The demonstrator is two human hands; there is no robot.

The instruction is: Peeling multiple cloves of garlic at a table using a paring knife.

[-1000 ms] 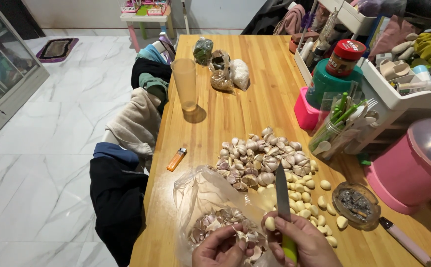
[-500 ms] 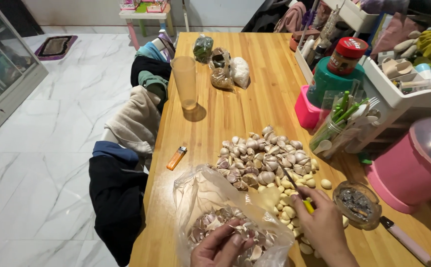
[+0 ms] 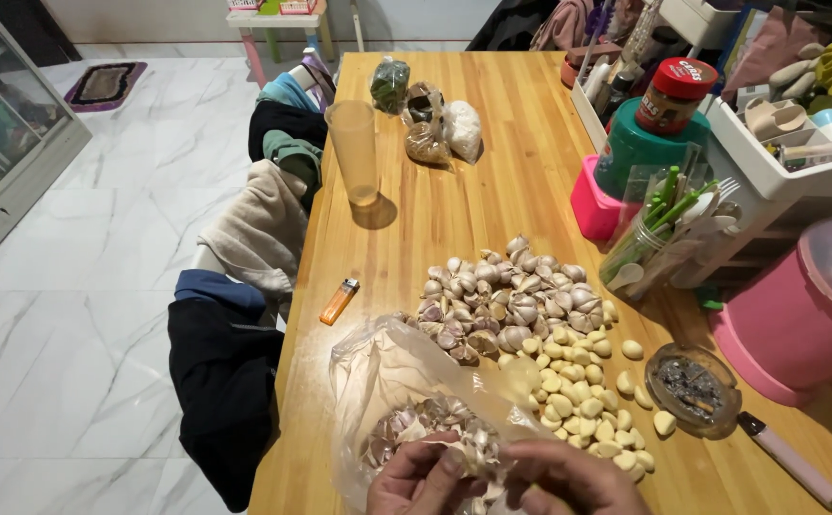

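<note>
My left hand [image 3: 419, 483] and my right hand [image 3: 572, 483] meet at the bottom edge over a clear plastic bag [image 3: 387, 367] of papery garlic skins [image 3: 435, 424]. The left fingers curl into the skins. The right hand's fingers are curled toward the left hand, and what they hold is hidden. No knife shows. Just beyond the bag lie a heap of unpeeled garlic cloves [image 3: 507, 296] and a spread of peeled yellow cloves [image 3: 583, 396].
On the wooden table [image 3: 492, 191]: an orange lighter [image 3: 339, 301], a tall tumbler [image 3: 356, 153], small tied bags [image 3: 426, 124], a glass ashtray [image 3: 693, 386], a pink-handled tool [image 3: 790, 461], a pink lidded container [image 3: 802, 315], a jar of utensils [image 3: 645, 238]. Clothes-draped chairs [image 3: 244, 286] stand left.
My right hand held a knife upright with a peeled clove, reached to the peeled pile, then came back beside my left hand over the bag. The knife is now out of sight.
</note>
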